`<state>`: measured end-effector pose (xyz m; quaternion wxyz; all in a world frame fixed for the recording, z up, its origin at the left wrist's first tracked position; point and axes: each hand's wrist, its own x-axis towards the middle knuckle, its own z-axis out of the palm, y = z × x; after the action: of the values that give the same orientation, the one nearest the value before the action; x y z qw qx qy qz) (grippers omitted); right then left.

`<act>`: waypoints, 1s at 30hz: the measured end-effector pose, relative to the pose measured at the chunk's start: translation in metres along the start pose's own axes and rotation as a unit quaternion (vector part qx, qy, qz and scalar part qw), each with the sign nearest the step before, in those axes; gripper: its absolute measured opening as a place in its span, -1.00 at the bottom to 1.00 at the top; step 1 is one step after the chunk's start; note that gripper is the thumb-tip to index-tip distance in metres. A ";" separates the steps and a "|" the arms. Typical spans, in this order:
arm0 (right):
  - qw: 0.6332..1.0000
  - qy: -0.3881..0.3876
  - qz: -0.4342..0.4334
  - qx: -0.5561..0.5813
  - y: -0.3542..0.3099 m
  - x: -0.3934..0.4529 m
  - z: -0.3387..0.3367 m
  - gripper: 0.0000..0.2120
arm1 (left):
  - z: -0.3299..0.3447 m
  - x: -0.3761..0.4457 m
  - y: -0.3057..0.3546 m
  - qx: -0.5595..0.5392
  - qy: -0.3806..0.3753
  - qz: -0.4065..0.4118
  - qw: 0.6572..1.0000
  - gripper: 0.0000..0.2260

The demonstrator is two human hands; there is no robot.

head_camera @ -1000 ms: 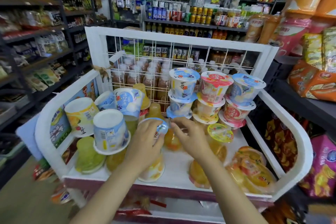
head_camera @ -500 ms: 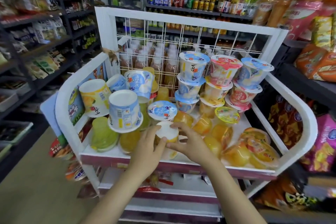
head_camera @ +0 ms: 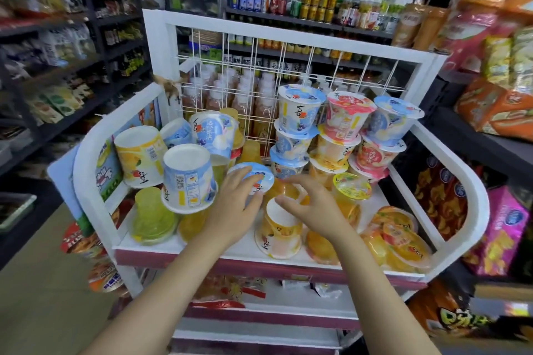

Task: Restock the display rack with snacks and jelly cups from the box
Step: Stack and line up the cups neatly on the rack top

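The white display rack has its top shelf crowded with jelly cups. My left hand rests with spread fingers on a blue-lidded cup lying on the pile in the middle. My right hand hovers with loosely curved fingers over orange jelly cups; its thumb touches the white base of an upside-down yellow cup. Neither hand grips anything. Three stacks of blue, pink and yellow cups stand against the wire back. The box is out of sight.
Tilted blue and yellow cups lean at the shelf's left, green jelly cups below them. Flat orange cups fill the right front corner. Snack bags lie on the lower tier. Store shelves flank both sides.
My left hand set the blue-lidded cup down on the pile, dropped to the upside-down yellow cup, then returned to the lid. My right hand stayed over the orange cups.
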<state>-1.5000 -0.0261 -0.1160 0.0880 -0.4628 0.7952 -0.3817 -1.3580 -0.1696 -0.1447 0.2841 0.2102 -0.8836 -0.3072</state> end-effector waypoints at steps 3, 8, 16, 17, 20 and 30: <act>0.996 -0.035 0.039 0.074 -0.004 0.027 0.007 -0.65 | 0.006 0.025 -0.003 0.066 -0.074 -0.058 0.993 -0.57; 0.991 -0.096 0.052 0.082 -0.008 0.053 0.007 -0.65 | 0.017 0.062 -0.003 0.184 -0.116 -0.098 0.971 -0.52; 0.987 -0.094 0.028 0.131 0.011 0.077 -0.003 -0.77 | 0.018 0.055 -0.003 0.175 -0.085 -0.101 0.976 -0.57; 0.987 -0.080 0.012 0.137 0.011 0.082 -0.002 -0.80 | 0.017 0.051 -0.002 0.166 -0.084 -0.103 0.977 -0.55; 0.986 -0.097 -0.013 0.134 0.003 0.097 0.003 -0.64 | 0.010 0.043 0.004 0.116 -0.081 -0.119 0.983 -0.56; 0.974 -0.142 0.041 0.171 -0.019 0.150 0.039 -0.25 | 0.013 0.025 0.005 0.134 -0.020 -0.122 0.983 -0.30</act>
<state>-1.5512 -0.1724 -0.0977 0.2936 -0.4575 0.7155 -0.4389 -1.3864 -0.1738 -0.1402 0.1963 0.3465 -0.8900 -0.2222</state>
